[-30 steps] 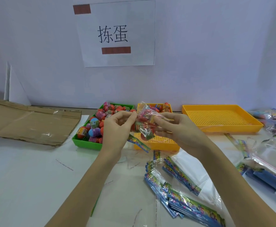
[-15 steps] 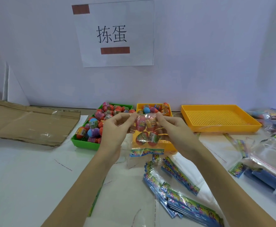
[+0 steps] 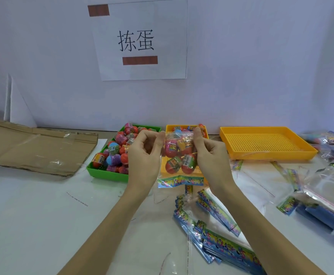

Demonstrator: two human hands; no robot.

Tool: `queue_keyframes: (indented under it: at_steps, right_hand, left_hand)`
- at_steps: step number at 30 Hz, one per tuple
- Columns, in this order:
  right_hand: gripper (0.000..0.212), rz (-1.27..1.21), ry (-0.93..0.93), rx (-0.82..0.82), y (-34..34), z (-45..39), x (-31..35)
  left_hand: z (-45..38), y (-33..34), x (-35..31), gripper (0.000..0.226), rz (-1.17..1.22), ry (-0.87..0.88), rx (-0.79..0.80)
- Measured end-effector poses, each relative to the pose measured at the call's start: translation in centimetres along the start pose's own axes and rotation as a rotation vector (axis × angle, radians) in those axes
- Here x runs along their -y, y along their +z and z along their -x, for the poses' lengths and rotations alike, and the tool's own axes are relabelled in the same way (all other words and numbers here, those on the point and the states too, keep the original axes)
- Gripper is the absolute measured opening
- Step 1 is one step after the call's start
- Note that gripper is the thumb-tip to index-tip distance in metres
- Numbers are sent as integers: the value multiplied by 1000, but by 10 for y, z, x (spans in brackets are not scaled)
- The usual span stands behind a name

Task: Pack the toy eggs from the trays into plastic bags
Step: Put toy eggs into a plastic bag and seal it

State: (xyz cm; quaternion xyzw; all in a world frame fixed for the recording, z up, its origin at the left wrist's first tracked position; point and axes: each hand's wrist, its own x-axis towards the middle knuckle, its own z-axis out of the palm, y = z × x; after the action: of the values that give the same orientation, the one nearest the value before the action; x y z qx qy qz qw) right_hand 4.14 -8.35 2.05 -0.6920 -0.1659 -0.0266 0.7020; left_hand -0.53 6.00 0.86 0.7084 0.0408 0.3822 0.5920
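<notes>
Left hand (image 3: 145, 155) and right hand (image 3: 209, 153) pinching the filled bag (image 3: 179, 155) by its top corners, probably for sealing, above the trays' front edge.

A plain pale wall (image 3: 261, 66) closes off the back under soft, even light. A white paper sign (image 3: 142, 39) with two black characters is taped to it with two brown strips. The white bench (image 3: 33, 225) runs up to the wall. A flattened cardboard sheet (image 3: 33, 149) lies at its far left, with a folded white board (image 3: 17, 108) standing behind.
</notes>
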Motion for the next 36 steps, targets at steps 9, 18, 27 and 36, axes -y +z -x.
queue_keyframes:
  at_steps: [9, 18, 27, 36]
  right_hand:
    - [19, 27, 64, 270, -14, -4, 4]
    - [28, 179, 51, 285, -25, -11, 4]
    - [44, 322, 35, 231, -26, -11, 3]
    - [79, -35, 554, 430, -41, -19, 9]
  left_hand:
    - [-15, -11, -1, 24, 191, -300, 63]
    - [-14, -16, -4, 23, 128, -295, 77]
    - [-13, -16, -5, 21, -3, -88, -92]
    - [-2, -3, -16, 22, 133, 101, 139]
